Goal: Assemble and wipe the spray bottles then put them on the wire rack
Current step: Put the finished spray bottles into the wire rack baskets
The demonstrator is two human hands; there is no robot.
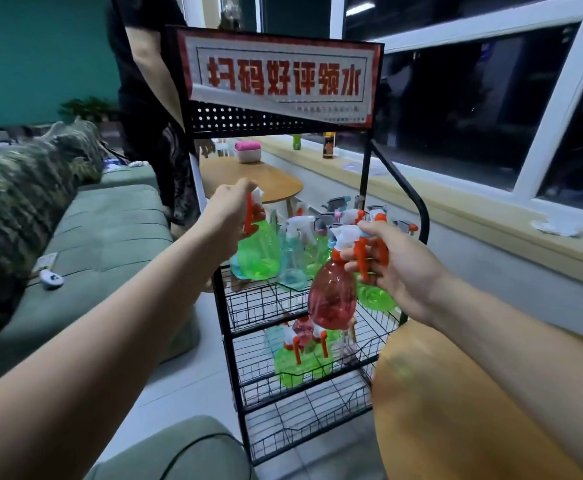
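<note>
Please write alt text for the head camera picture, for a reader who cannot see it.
A person's left hand holds a green bottle and the right hand a red bottle by their spray heads, in front of a black wire rack. Its upper shelves already carry more bottles.

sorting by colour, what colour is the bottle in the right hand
Translucent red bottle, with an orange trigger; head view.

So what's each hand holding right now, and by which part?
Left hand grips a green spray bottle at its neck, by the trigger head. Right hand holds a red spray bottle by its orange trigger.
</note>
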